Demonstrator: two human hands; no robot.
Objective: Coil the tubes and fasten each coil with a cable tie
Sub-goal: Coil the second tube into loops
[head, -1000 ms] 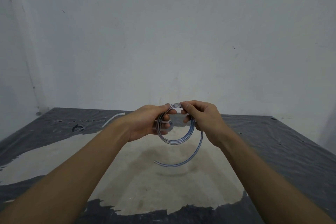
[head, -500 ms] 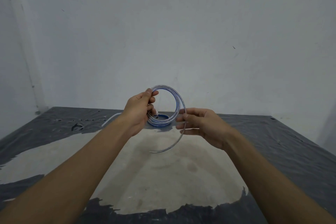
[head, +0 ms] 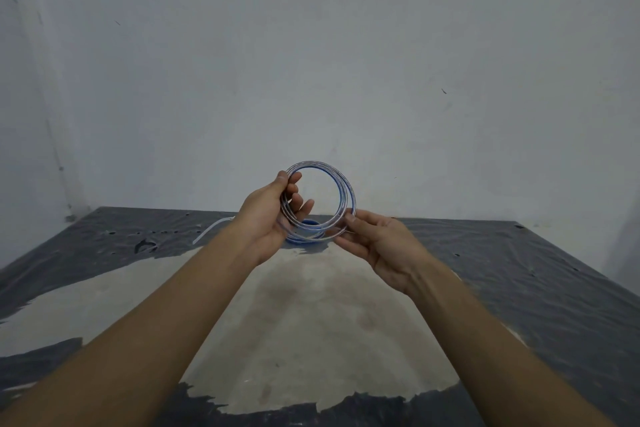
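Coil (head: 318,199) of clear tube with a blue tint, several loops, held upright in the air in front of a pale wall (head: 311,45) and above a dark plastic sheet (head: 519,270). Left hand (head: 268,215): closed around the left side of the loops, thumb on top, fingers through the ring. Right hand (head: 377,241): fingers loosely curled, thumb and forefinger pinching the tube at the lower right of the ring, where the last turn meets the bundle. Loops: not yet flush; the outer turn stands a little apart from the inner ones on the right. Second blue coil (head: 304,230): seen low behind the held one, between the hands; whether it lies on the sheet cannot be told. White strip (head: 213,229): on the sheet behind the left forearm, possibly a cable tie, too small to confirm. Bare pale floor patch (head: 311,322): below the forearms. Step in hand, as judged: laying in the final turn and gathering the loops. Handling note: the tube looks springy, so the left grip should hold all turns at one spot while the right feeds the free end along the ring's own curve, without twist; the loops are best squared to one size before the pinch is let go, and the tie set close to the held point.
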